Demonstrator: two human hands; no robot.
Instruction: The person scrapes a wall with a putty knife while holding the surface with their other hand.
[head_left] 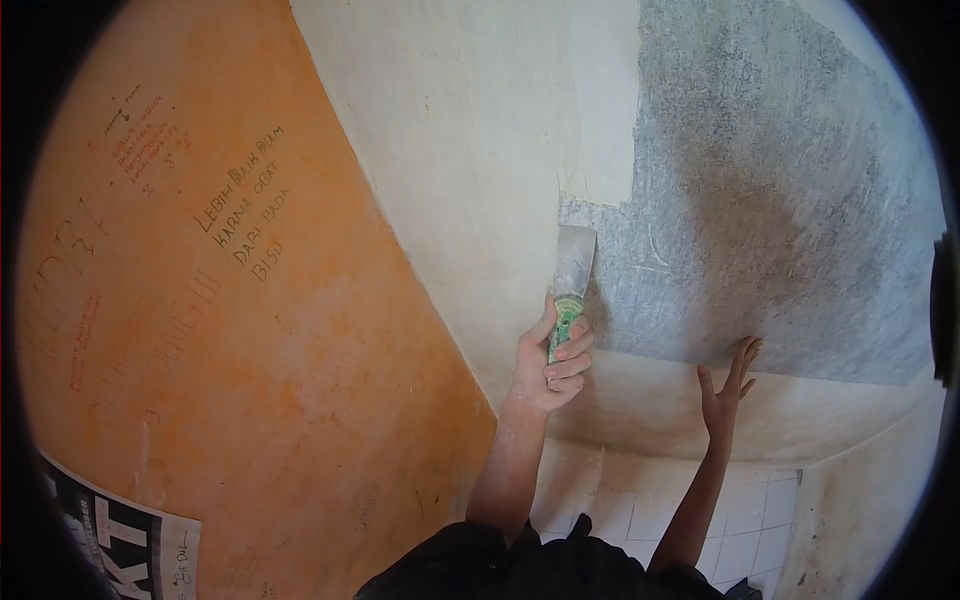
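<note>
- One putty knife with a green handle was in view, along with two hands and one poster.
- Handwriting on the orange wall read "LEBIH BAIK DIAM KARNA OGAT DARI PADA BISU"; the poster showed the large letters "KT".
- The left hand was raised, its fingers wrapped tight round the knife's handle, and the blade lay flat at the left edge of the grey patch.
- The right hand lay flat at the patch's lower edge, fingers spread and holding nothing.

Orange scribbled wall, seemingly white-tiled floor
</note>
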